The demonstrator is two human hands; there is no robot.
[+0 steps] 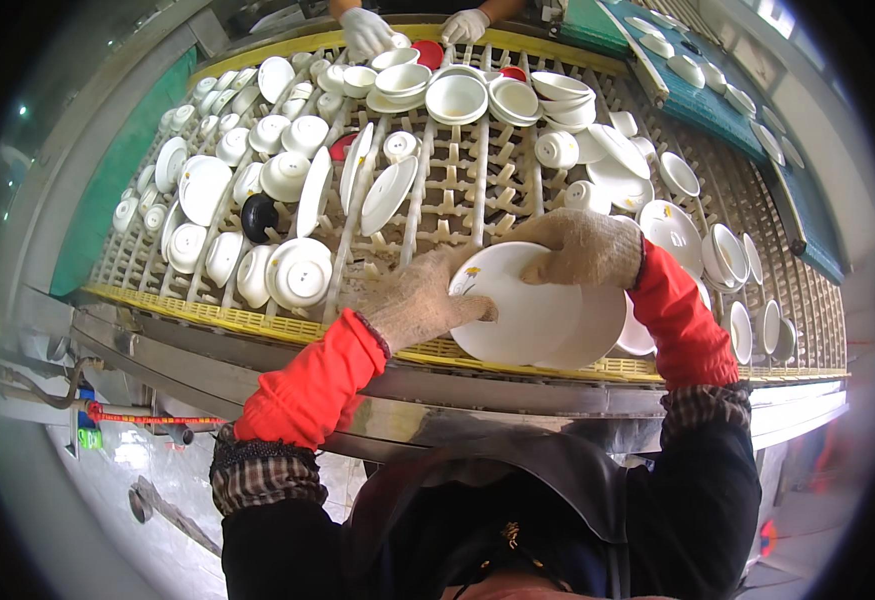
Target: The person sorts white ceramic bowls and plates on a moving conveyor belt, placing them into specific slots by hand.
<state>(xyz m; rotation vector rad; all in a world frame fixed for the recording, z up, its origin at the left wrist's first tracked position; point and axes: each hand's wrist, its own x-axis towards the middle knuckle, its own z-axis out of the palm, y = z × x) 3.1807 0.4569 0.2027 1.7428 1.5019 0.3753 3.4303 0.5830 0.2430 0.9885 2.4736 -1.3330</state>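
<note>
In my gloved left hand (426, 300) is the left rim of a white plate (516, 322) with a small yellow flower print, the thumb lying on its face. My gloved right hand (587, 247) grips the upper right of that plate from above. A second white plate (604, 326) overlaps behind it on the right. Both plates tilt toward me over the near yellow edge (437, 349) of a pegged conveyor belt (456, 169). To the left of my left hand, a white bowl (300, 274) leans on the pegs with its base toward me.
Many white bowls (306, 135) and dishes stand among the pegs. A black bowl (259, 217) is at left. Stacked bowls (456, 97) sit at the far side, near another person's white-gloved hands (366, 34). A blue-green belt (707, 97) carries more dishes at upper right.
</note>
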